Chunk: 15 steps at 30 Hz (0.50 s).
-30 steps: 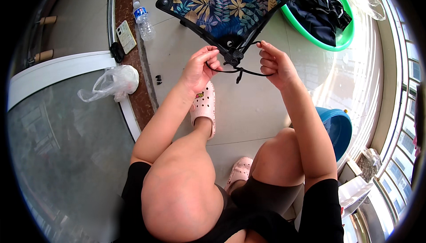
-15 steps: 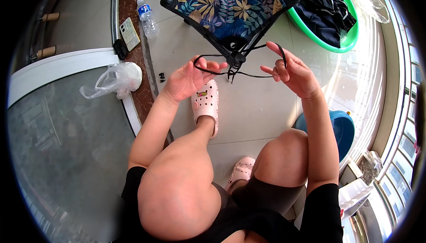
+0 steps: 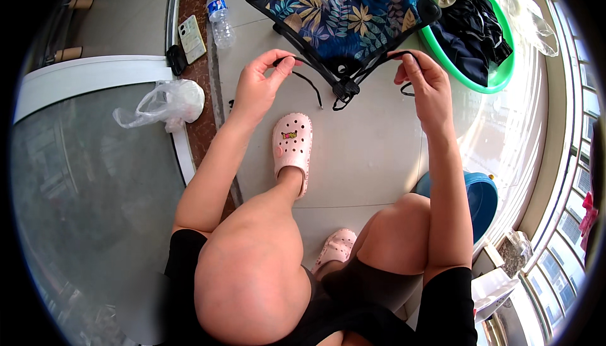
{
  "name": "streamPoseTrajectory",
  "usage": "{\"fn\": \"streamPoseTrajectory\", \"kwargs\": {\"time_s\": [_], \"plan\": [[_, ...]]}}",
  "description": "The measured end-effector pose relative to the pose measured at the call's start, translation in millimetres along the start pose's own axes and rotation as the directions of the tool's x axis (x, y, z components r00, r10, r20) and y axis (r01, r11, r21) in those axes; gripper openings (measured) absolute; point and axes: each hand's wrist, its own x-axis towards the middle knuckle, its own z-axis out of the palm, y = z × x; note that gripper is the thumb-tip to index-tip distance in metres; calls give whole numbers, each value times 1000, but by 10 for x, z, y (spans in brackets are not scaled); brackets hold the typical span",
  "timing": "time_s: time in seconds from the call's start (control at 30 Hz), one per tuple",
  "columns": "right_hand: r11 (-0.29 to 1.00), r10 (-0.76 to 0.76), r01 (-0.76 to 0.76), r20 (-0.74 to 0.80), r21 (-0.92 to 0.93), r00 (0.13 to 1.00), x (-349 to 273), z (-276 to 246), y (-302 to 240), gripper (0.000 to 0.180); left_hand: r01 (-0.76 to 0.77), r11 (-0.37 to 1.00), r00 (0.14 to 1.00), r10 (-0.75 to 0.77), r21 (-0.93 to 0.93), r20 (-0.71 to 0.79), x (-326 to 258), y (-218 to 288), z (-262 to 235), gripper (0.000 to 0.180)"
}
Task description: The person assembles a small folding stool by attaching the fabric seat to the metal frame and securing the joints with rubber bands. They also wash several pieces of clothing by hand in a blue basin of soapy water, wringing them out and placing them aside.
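Observation:
A dark blue drawstring bag point(image 3: 344, 21) with a leaf and flower print hangs in front of me, its lower corner pointing down. My left hand point(image 3: 262, 84) pinches one black cord point(image 3: 309, 81) that runs from that corner. My right hand point(image 3: 426, 84) grips the other black cord point(image 3: 394, 59) on the bag's right side. The two hands are spread wide apart, one on each side of the bag's corner.
A green basin point(image 3: 499, 74) with dark clothes sits at the upper right. A water bottle point(image 3: 219, 21), a phone point(image 3: 191, 36) and a crumpled plastic bag point(image 3: 167, 103) lie to the left. A blue basin point(image 3: 481, 197) is at my right knee. My feet wear pink clogs point(image 3: 291, 150).
My hands have moved apart, the left one to the left and the right one to the right, drawing the two black cords out from the bag's corner.

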Motion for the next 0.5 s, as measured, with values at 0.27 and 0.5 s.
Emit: {"fn": "streamPoseTrajectory", "kwargs": {"time_s": [0.27, 0.5], "plan": [[857, 484, -503, 155, 114, 861, 498, 340, 96, 28, -187, 850, 980, 195, 492, 35, -63, 123, 520, 18], [915, 369, -370, 36, 160, 929, 893, 603, 685, 26, -132, 904, 983, 67, 408, 169, -78, -158, 609, 16]]}}
